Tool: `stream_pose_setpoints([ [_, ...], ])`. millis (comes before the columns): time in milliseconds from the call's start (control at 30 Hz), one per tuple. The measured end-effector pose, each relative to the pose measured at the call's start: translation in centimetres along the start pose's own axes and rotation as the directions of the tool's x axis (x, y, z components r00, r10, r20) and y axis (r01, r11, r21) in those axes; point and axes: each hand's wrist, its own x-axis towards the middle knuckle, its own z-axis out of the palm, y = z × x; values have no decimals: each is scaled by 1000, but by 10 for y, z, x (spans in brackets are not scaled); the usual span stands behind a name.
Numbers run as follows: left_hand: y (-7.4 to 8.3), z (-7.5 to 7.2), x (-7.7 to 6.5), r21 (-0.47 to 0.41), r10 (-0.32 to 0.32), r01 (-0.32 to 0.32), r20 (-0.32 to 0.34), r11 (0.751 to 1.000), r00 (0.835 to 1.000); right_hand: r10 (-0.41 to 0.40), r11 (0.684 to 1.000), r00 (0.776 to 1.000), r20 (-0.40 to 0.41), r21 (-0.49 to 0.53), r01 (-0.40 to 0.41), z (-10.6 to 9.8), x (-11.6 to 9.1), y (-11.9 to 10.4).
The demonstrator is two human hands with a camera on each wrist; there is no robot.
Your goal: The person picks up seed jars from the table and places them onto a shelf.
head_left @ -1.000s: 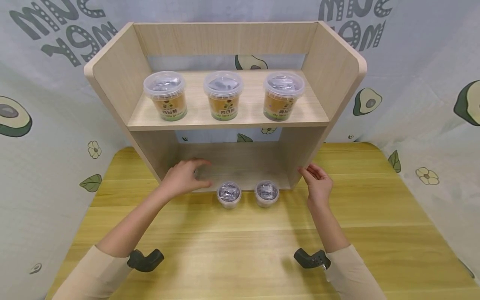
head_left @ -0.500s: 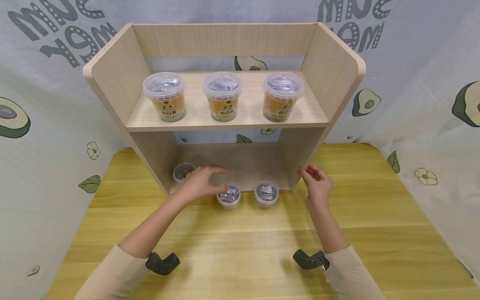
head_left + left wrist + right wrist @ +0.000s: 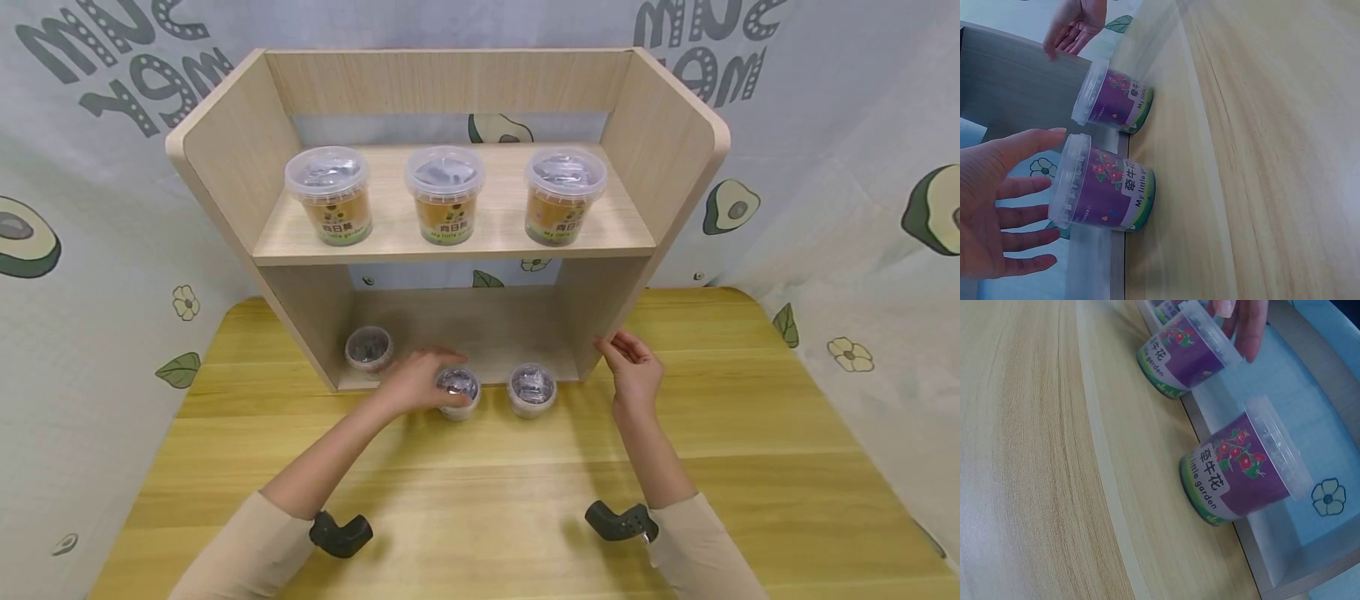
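My left hand (image 3: 412,382) reaches over a purple plastic cup with a clear lid (image 3: 1110,187), which stands at the front of the shelf. Thumb and fingers are spread on either side of the lid, right at its rim. To its right stands a matching purple cup (image 3: 532,392). A third lidded cup (image 3: 367,346) stands inside the lower compartment at the left. My right hand (image 3: 636,375) holds the front edge of the right side panel (image 3: 600,317) of the wooden shelf, thumb on the inner side.
Lidded cups with orange labels stand on the upper board (image 3: 390,242): one at the left (image 3: 341,217), one in the middle (image 3: 447,215), one at the right (image 3: 557,215). The shelf rests on a wooden table (image 3: 487,500). Behind hangs an avocado-print cloth (image 3: 825,275).
My left hand has drawn out of the lower compartment's left side and moved right to the middle purple cup. The cup it leaves behind now shows at the left. My right hand stays put.
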Motion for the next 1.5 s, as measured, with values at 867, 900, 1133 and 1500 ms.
stream_pose_setpoints([
  [867,9,12,1,-7,-101,101,11,995,995,-3,1000,1000,4,16,3,1,-2,0],
  [900,10,12,2,5,-103,103,10,995,995,-7,1000,1000,3,10,7,1,-2,0],
  [1133,11,16,2,71,-85,86,-27,994,996,5,1000,1000,3,20,-5,1,0,1],
  [1500,10,18,2,55,-82,85,-46,995,996,-14,1000,1000,14,13,13,0,0,1],
])
